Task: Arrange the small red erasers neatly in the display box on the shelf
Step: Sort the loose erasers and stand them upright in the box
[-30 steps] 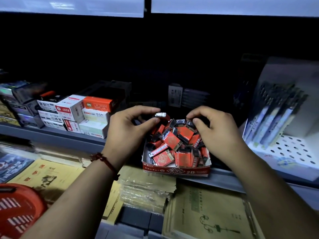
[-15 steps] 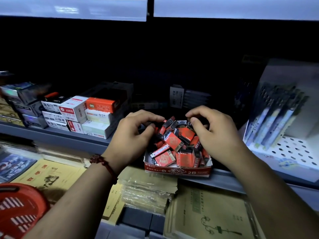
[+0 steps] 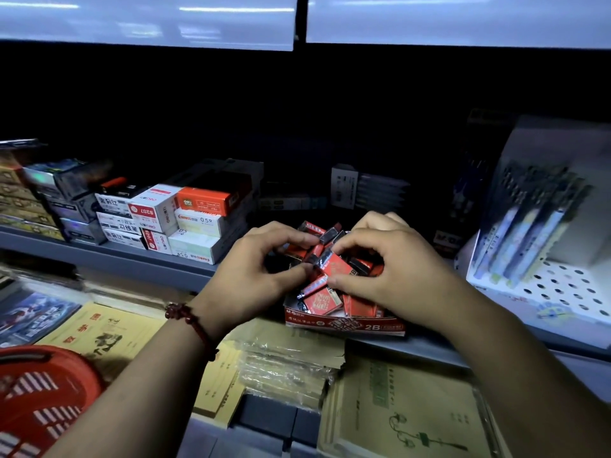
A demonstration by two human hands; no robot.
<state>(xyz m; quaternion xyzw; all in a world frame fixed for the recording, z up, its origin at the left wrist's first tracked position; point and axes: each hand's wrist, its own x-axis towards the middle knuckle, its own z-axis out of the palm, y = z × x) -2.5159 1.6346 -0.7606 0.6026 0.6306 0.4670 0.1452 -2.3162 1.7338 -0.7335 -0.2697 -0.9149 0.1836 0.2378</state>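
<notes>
Hands meet over the display box [image 3: 344,323] at the shelf's [image 3: 132,259] near edge: the right hand [image 3: 396,276] pinches a red eraser [image 3: 337,266] atop the heap [image 3: 322,300]; the left hand's [image 3: 244,279] curled fingers touch it, grip unclear. Box's far wall hidden.

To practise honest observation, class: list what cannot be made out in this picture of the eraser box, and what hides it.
All in the head view:
- Many erasers in the display box: covered by the left hand and right hand, so uncountable.
- Back of the shelf: too dark.
- Lower left, red basket: cut by the left and bottom edges.
- At right, pens: blurred, print unreadable.
</notes>
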